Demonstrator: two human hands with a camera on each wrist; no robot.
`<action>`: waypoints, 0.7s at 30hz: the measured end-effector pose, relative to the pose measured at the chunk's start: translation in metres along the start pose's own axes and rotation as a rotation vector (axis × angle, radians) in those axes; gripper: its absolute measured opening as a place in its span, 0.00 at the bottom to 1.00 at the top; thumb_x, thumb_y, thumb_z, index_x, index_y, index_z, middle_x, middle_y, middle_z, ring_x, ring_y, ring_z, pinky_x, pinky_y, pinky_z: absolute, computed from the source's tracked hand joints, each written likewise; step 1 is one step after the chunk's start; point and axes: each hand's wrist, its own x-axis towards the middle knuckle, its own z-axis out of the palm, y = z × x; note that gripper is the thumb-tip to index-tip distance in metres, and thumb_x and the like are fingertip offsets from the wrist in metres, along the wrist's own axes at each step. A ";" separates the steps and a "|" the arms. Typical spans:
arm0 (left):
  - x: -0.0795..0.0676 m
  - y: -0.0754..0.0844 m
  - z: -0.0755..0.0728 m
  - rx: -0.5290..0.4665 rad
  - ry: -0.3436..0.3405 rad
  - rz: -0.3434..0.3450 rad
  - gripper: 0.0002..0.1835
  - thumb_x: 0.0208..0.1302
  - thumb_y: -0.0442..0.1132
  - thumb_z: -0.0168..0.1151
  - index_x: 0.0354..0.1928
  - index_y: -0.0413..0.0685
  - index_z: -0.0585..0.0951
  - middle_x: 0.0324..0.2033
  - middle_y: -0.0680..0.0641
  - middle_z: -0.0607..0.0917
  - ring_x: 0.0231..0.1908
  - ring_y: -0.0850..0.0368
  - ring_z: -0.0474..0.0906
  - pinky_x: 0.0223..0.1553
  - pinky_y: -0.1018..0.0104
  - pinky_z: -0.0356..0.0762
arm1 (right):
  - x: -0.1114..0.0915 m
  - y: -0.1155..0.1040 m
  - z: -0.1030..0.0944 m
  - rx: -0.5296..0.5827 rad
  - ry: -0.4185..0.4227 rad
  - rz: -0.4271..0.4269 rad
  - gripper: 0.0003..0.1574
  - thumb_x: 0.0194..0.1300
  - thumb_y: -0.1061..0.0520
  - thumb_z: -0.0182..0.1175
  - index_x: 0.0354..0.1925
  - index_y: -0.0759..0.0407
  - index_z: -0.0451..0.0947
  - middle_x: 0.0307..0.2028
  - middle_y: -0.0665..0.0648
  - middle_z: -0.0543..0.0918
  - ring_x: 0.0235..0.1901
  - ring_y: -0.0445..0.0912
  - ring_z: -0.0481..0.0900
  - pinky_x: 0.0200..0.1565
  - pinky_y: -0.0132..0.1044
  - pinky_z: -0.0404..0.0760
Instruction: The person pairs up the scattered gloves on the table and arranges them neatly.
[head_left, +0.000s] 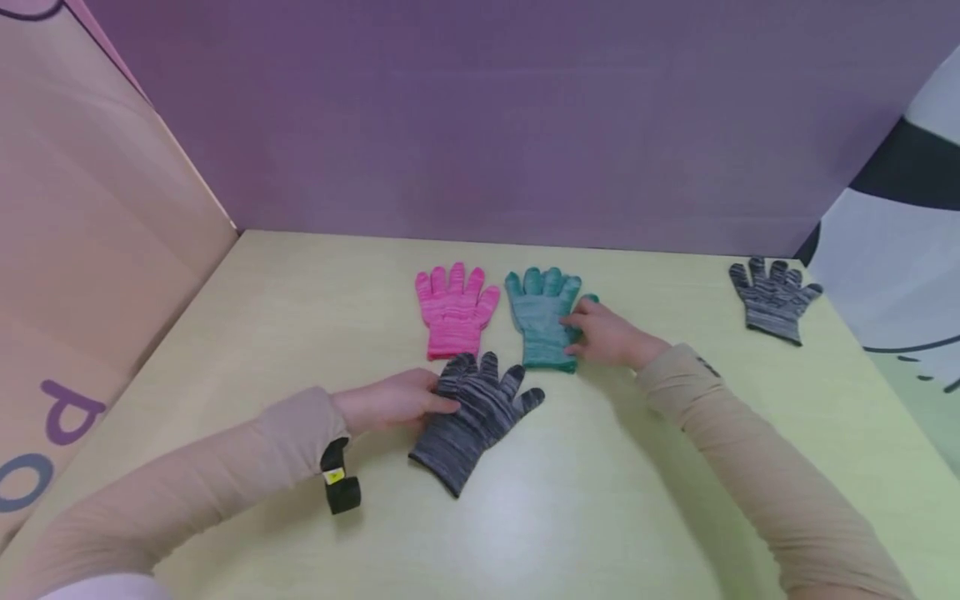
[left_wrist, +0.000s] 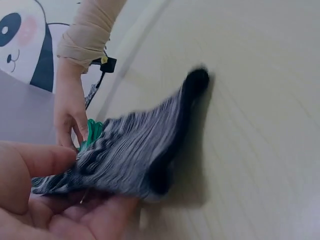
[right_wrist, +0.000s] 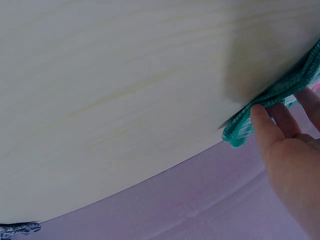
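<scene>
Left hand (head_left: 393, 403): pinches grey glove (head_left: 472, 425) between thumb and fingers, nearer than the rest, mid-table (head_left: 300, 317) | Right hand (head_left: 611, 335): fingers parted, touching teal glove's (head_left: 542, 323) right side | Pink glove (head_left: 455, 315): just left of teal | Second grey glove (head_left: 776, 304): far right corner

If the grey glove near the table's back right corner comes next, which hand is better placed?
Probably the right hand: it is nearer that grey glove, though it touches the teal glove. The left hand is farther off, gripping the other grey glove.
</scene>
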 end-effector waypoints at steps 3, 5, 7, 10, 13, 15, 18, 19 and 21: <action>-0.001 -0.001 -0.001 0.066 0.030 -0.029 0.16 0.67 0.37 0.56 0.49 0.31 0.75 0.40 0.42 0.83 0.36 0.58 0.80 0.43 0.62 0.82 | 0.000 -0.001 0.000 0.002 -0.009 0.010 0.32 0.59 0.57 0.65 0.57 0.74 0.71 0.44 0.66 0.72 0.43 0.54 0.73 0.51 0.48 0.75; -0.001 -0.001 -0.001 0.076 0.019 -0.038 0.15 0.66 0.37 0.57 0.49 0.32 0.76 0.39 0.43 0.84 0.35 0.58 0.81 0.41 0.63 0.82 | 0.000 -0.001 0.000 0.000 -0.013 0.015 0.32 0.59 0.57 0.65 0.57 0.74 0.71 0.44 0.66 0.72 0.43 0.54 0.73 0.52 0.48 0.75; 0.001 -0.002 0.000 0.074 0.009 -0.053 0.15 0.65 0.36 0.58 0.49 0.32 0.75 0.39 0.42 0.83 0.33 0.59 0.81 0.39 0.64 0.82 | 0.000 -0.001 0.000 0.003 -0.018 0.021 0.32 0.59 0.57 0.65 0.57 0.73 0.70 0.45 0.66 0.71 0.44 0.54 0.72 0.52 0.48 0.74; 0.004 -0.003 0.003 0.058 -0.014 -0.082 0.16 0.63 0.34 0.60 0.49 0.33 0.74 0.38 0.42 0.83 0.30 0.59 0.81 0.36 0.66 0.83 | 0.000 -0.001 0.000 0.008 -0.023 0.020 0.32 0.59 0.57 0.65 0.58 0.73 0.70 0.45 0.66 0.71 0.44 0.55 0.73 0.52 0.48 0.74; 0.007 -0.002 0.007 0.068 0.000 -0.110 0.15 0.61 0.34 0.62 0.47 0.34 0.74 0.37 0.42 0.82 0.27 0.59 0.81 0.33 0.68 0.82 | 0.000 -0.001 0.000 0.009 -0.021 0.017 0.33 0.59 0.57 0.65 0.58 0.73 0.70 0.45 0.67 0.72 0.44 0.55 0.73 0.53 0.49 0.74; 0.009 0.000 0.010 0.091 0.018 -0.120 0.15 0.60 0.34 0.64 0.46 0.35 0.73 0.37 0.42 0.82 0.26 0.58 0.81 0.32 0.68 0.82 | 0.000 0.000 0.001 0.005 -0.020 0.019 0.33 0.59 0.57 0.65 0.58 0.73 0.70 0.45 0.66 0.71 0.44 0.55 0.73 0.53 0.49 0.74; 0.012 0.002 0.012 0.124 0.038 -0.129 0.15 0.60 0.36 0.65 0.45 0.36 0.72 0.37 0.43 0.81 0.25 0.58 0.81 0.32 0.68 0.82 | 0.000 0.002 0.001 0.000 -0.017 0.020 0.33 0.59 0.57 0.65 0.58 0.73 0.70 0.45 0.66 0.71 0.44 0.55 0.72 0.52 0.48 0.75; 0.013 0.003 0.013 0.126 0.038 -0.129 0.15 0.60 0.36 0.64 0.45 0.36 0.73 0.36 0.43 0.81 0.25 0.59 0.81 0.32 0.68 0.82 | 0.001 0.002 0.001 0.003 -0.018 0.021 0.33 0.59 0.56 0.65 0.58 0.73 0.70 0.45 0.66 0.71 0.44 0.55 0.72 0.52 0.48 0.75; 0.015 0.003 0.012 0.137 0.028 -0.130 0.14 0.61 0.36 0.63 0.44 0.36 0.73 0.36 0.43 0.82 0.25 0.59 0.81 0.32 0.69 0.82 | 0.001 0.003 0.002 0.003 -0.020 0.016 0.33 0.59 0.56 0.65 0.58 0.74 0.70 0.45 0.66 0.71 0.43 0.54 0.72 0.51 0.48 0.75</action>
